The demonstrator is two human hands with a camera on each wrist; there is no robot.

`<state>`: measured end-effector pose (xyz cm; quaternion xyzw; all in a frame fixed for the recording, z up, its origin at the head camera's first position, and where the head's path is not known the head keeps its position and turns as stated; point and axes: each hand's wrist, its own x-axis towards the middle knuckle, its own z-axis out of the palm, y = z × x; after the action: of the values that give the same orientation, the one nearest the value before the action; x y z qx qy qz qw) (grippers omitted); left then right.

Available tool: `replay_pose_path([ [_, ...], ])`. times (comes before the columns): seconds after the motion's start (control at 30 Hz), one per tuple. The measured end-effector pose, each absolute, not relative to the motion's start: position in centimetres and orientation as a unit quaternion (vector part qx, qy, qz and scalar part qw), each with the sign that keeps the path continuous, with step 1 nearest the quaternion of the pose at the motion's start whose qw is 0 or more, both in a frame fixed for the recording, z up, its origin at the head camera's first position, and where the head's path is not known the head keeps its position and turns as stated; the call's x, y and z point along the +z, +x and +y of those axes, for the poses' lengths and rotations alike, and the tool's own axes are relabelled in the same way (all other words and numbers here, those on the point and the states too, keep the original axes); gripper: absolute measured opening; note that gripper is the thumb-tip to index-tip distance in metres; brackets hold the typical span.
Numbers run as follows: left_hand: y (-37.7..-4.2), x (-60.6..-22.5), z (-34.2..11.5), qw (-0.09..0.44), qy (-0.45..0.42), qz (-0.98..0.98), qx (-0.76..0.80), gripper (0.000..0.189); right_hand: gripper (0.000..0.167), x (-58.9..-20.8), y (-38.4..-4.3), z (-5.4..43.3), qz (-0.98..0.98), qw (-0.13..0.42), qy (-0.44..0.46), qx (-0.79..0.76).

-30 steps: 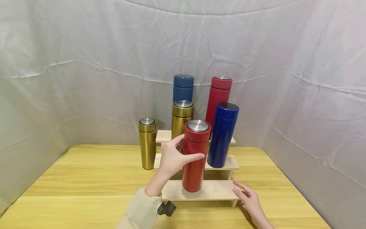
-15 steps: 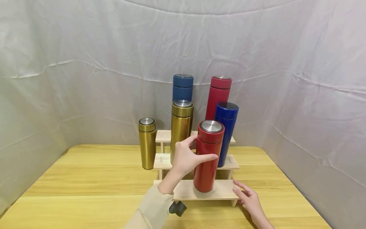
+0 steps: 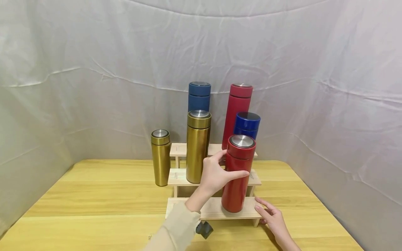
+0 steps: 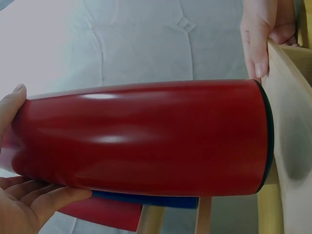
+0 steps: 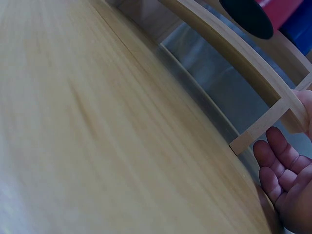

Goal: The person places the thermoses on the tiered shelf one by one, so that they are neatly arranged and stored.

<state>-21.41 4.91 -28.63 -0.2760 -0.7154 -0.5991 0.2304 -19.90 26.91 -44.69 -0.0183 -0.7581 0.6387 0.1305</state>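
Observation:
My left hand [image 3: 215,176] grips a red thermos bottle [image 3: 235,195] around its upper body, thumb across the front. The bottle hangs slightly tilted, close over the lowest shelf of a stepped wooden stand [image 3: 210,210]; its dark underside [image 5: 251,19] shows in the right wrist view. My right hand [image 3: 274,219] holds the right end of that shelf between thumb and index finger, the other fingers [image 5: 280,170] curled below beside the stand's leg. A gold bottle [image 3: 198,153] and a shiny blue bottle [image 3: 247,122], partly hidden by the red one, stand on the middle shelf.
On the top shelf are a matte blue bottle [image 3: 199,96] and a dark pink bottle [image 3: 237,111]. A slimmer gold bottle [image 3: 161,164] stands on the wooden table [image 3: 94,202] left of the stand. Grey-white cloth [image 3: 125,104] hangs round the back and sides.
My left hand has carried the red bottle rightward along above the lowest shelf, from its middle toward its right end. The gold bottle is now uncovered. My right hand keeps its place.

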Motion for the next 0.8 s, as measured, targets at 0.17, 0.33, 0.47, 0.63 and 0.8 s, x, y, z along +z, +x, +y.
replay_pose_path([
  [0.17, -21.5, -28.9, 5.8, 0.241, -0.262, -0.733, -0.579, 0.054, 0.038, -44.7, -19.9, 26.9, -0.764, 0.130, -0.014, 0.632],
  [0.33, -21.4, -29.1, 6.4, 0.234, -0.248, -0.751, -0.566, 0.055, 0.039, -44.6, -20.0, 27.0, -0.766, 0.127, -0.010, 0.630],
  [0.47, -21.4, -29.3, 6.9, 0.219, -0.260, -0.747, -0.571, 0.054, 0.040, -44.6, -20.0, 27.0, -0.766, 0.124, -0.012, 0.630],
  [0.63, -21.3, -29.5, 7.4, 0.215, -0.266, -0.746, -0.572, 0.054, 0.039, -44.6, -19.9, 27.0, -0.765, 0.125, -0.009, 0.632],
  [0.8, -21.4, -29.8, 7.9, 0.220, -0.261, -0.751, -0.565, 0.055, 0.038, -44.7, -19.8, 27.0, -0.764, 0.126, -0.009, 0.633],
])
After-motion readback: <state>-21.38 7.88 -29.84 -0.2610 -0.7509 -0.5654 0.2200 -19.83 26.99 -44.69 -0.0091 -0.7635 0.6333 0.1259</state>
